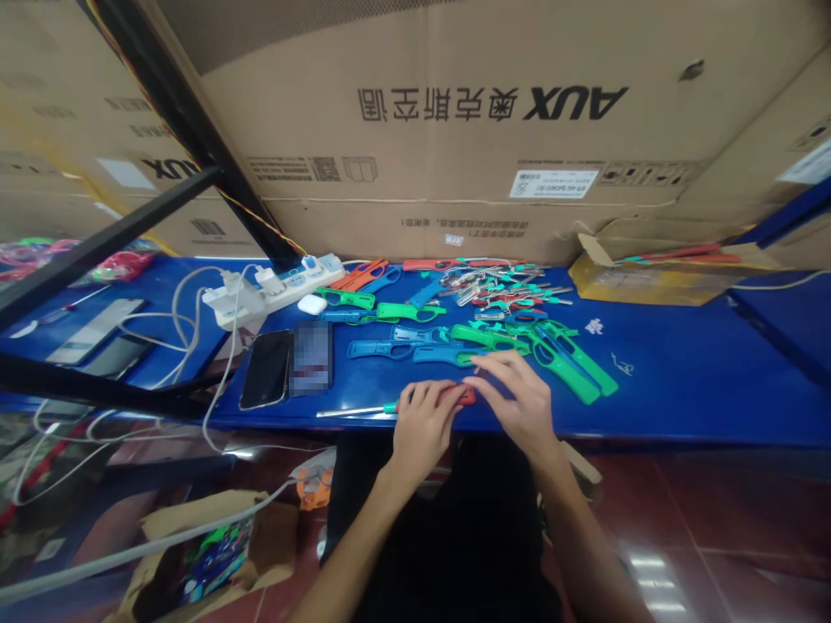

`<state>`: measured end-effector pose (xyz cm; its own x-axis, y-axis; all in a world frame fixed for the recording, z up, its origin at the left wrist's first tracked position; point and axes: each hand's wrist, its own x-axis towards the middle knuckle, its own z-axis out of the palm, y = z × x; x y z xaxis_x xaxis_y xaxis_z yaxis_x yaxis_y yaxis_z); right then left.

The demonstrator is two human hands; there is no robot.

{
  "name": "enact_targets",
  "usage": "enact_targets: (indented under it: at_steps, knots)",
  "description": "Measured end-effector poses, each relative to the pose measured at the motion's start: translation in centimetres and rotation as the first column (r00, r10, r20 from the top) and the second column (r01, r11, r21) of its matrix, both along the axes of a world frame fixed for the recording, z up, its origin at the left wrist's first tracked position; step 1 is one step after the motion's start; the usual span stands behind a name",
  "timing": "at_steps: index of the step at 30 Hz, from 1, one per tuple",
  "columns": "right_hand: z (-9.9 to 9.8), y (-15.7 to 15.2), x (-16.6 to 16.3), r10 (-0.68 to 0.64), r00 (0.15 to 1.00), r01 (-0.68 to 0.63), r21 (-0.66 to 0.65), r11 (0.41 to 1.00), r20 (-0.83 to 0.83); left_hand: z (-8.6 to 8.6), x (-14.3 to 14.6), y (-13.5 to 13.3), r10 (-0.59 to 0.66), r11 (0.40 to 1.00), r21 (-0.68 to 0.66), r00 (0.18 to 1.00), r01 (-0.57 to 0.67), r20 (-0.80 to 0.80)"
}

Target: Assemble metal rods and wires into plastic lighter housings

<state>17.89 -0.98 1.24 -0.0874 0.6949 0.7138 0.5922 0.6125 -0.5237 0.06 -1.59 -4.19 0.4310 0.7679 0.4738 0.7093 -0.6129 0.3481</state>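
Note:
A long-necked utility lighter with a red handle (465,396), a green collar and a metal tube (354,412) lies along the table's front edge, its tube pointing left. My left hand (423,424) is closed over the handle. At the handle's right end, the thumb and forefinger of my right hand (519,400) are brought together; whatever they pinch is too small to make out. Just beyond my hands are blue lighter casings (441,355) and green ones (571,368). Farther back sits a pile of metal lighter tubes with wires (497,290).
Two phones (265,370) lie left of my hands, near a white power strip (286,290) with trailing cables. A cardboard box (642,290) with red parts stands at the back right. Large cartons (441,190) back the blue table (681,381). An open box (273,536) is on the floor.

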Motion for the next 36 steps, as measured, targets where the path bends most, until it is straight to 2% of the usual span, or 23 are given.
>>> enact_targets:
  at_steps: [2, 4, 7, 11, 14, 17, 20, 23, 26, 30, 34, 36]
  knots:
    - [0.0, 0.1, 0.2, -0.016, 1.000, 0.016, 0.013, 1.000, 0.014, 0.0, 0.0, 0.0, 0.003, 1.000, -0.007, 1.000, -0.003, -0.001]
    - [0.1, 0.1, 0.4, 0.023, 1.000, -0.023, -0.018, 1.000, 0.017, 0.1, 0.0, 0.0, 0.002, 1.000, -0.014, 1.000, -0.002, -0.002]
    - [0.3, 0.2, 0.4, 0.058, 0.997, -0.061, -0.051, 0.997, -0.045, 0.1, -0.1, 0.0, -0.003, 1.000, -0.019, 1.000, 0.003, 0.004]
    - [0.4, 0.2, 0.6, -0.031, 0.999, 0.031, 0.018, 0.999, -0.037, 0.1, -0.1, 0.1, -0.005, 1.000, -0.030, 1.000, 0.005, 0.013]
    - [0.2, -0.1, 1.0, 0.054, 0.997, -0.047, -0.112, 0.993, 0.061, 0.2, -0.1, 0.0, -0.002, 0.999, -0.037, 1.000, 0.003, 0.009]
    - [-0.3, -0.5, 1.0, 0.149, 0.987, -0.131, -0.228, 0.965, 0.062, 0.3, 0.0, -0.1, 0.000, 0.999, -0.040, 1.000, 0.000, 0.006]
    - [-0.6, -0.5, 0.7, 0.049, 0.999, -0.048, -0.154, 0.987, 0.002, 0.3, 0.0, -0.1, 0.003, 0.999, -0.034, 1.000, -0.003, 0.004]
    - [-0.4, -0.1, 0.8, -0.045, 0.999, 0.046, -0.071, 0.996, 0.015, 0.4, 0.0, -0.1, 0.004, 0.999, -0.037, 1.000, -0.004, 0.009]
    - [0.2, 0.1, 1.1, -0.019, 0.999, 0.024, -0.098, 0.995, 0.050, 0.3, 0.0, -0.2, 0.007, 0.999, -0.044, 1.000, -0.007, 0.014]
    - [0.6, -0.2, 1.2, 0.073, 0.997, -0.076, -0.183, 0.980, -0.022, 0.3, -0.1, -0.2, 0.005, 0.998, -0.057, 1.000, -0.005, 0.011]
    - [0.4, -0.3, 1.0, -0.033, 0.995, 0.028, -0.052, 0.998, -0.095, 0.3, -0.1, -0.1, 0.008, 0.998, -0.055, 1.000, -0.008, 0.014]
    - [0.5, -0.3, 1.0, -0.032, 0.997, 0.030, -0.037, 0.999, -0.072, 0.3, 0.0, -0.1, 0.010, 0.999, -0.049, 1.000, -0.009, 0.015]
